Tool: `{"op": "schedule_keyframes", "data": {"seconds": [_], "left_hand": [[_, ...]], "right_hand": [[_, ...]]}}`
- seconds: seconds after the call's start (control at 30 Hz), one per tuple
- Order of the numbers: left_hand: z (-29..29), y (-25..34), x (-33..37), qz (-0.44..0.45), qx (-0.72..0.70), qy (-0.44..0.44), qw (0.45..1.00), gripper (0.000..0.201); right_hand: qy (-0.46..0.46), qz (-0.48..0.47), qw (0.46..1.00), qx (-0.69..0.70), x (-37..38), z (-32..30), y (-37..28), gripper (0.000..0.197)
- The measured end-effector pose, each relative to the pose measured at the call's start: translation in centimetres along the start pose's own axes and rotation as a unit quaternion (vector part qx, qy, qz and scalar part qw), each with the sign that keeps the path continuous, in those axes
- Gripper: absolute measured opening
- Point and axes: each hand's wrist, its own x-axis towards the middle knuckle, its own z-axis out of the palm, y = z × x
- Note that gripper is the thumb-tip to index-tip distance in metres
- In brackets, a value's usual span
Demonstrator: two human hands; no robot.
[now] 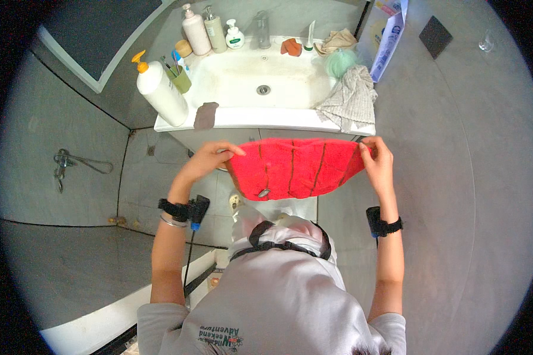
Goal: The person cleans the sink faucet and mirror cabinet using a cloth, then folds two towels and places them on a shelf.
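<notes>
A bright red towel (305,168) with thin brown stripes hangs stretched between my hands, in front of the washbasin's near edge. My left hand (210,158) pinches its upper left corner. At the opposite corner, my right hand (380,161) grips the edge between thumb and fingers. A small grey oval mark shows near the towel's lower left edge. Just beyond the towel is the white washbasin (234,117), with a brown cloth (206,115) on its front rim and a crumpled grey ribbed cloth (350,97) draped over its right corner.
Along the basin's left stand a large white pump bottle (161,92) and a green toothbrush cup (179,80). More bottles (196,31), a faucet (262,29), an orange cloth (291,47) and a tube (310,35) line the back. A green mesh sponge (340,62) lies at right.
</notes>
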Motion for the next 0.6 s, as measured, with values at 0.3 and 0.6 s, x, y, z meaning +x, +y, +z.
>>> {"op": "schedule_keyframes", "data": {"seconds": [0.3, 0.6], "left_hand": [[8.9, 1.8, 2.7, 0.200, 0.080, 0.079, 0.973, 0.022], [9.3, 0.9, 2.8, 0.194, 0.042, 0.087, 0.976, 0.028]], "right_hand": [[-0.041, 0.024, 0.981, 0.187, -3.3, 7.4, -7.9, 0.011], [-0.077, 0.030, 0.964, 0.253, -4.4, 8.7, -9.1, 0.013]]}}
